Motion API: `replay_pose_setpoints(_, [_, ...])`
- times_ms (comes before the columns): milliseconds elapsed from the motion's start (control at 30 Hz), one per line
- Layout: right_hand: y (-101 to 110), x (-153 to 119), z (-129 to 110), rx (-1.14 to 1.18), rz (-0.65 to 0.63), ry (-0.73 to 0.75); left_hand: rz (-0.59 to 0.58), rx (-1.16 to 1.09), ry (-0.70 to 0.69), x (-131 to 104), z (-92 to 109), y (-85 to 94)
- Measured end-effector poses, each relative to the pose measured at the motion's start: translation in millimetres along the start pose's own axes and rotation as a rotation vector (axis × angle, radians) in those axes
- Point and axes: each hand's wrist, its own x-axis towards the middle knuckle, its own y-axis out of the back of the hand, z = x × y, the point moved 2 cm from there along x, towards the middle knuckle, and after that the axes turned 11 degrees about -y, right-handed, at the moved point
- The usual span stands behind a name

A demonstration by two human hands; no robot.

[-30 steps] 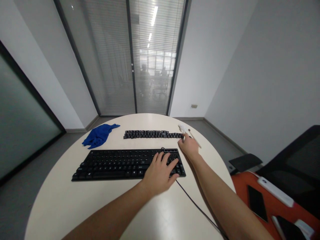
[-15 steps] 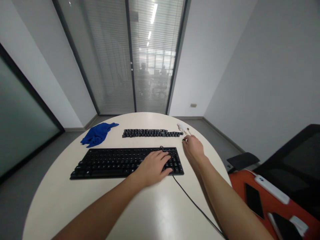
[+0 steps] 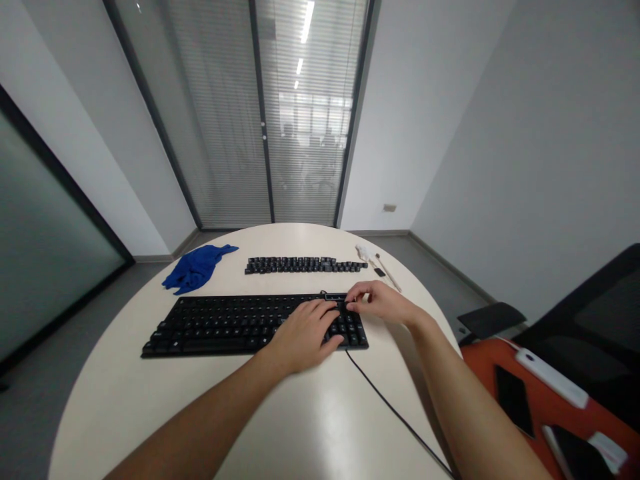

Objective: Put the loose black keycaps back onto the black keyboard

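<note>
Curling almost closed at the two o'clock corner of the keyboard (image 3: 215, 327), the right hand (image 3: 375, 300) may hold something (I cannot tell); the left hand (image 3: 306, 337) spreads, seemingly empty, toward three; many keycaps (image 3: 290, 265) lie off, at one o'clock, so work looks unfinished

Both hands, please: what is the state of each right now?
Left hand: open, lying over the keyboard, gripping nothing visible.
Right hand: curled at the keyboard's upper right; whether it holds something cannot be told.
</note>
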Motion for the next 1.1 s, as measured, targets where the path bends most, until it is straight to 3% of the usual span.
replay_pose_setpoints(667, [-6.5, 1.9, -4.3, -0.114, 0.005, -0.012, 0.001, -0.005, -0.008, -0.2, -0.5, -1.3])
replay_pose_setpoints(867, [-5.3, 1.7, -3.8, -0.068, -0.038, 0.054, -0.009, -0.016, -0.001, 0.9, 0.6, 0.7])
replay_pose_setpoints(1100, [-6.2, 5.2, 7.4, 0.005, 0.061, -0.001, -0.034, -0.012, -0.015, 0.7, 2.3, 3.0])
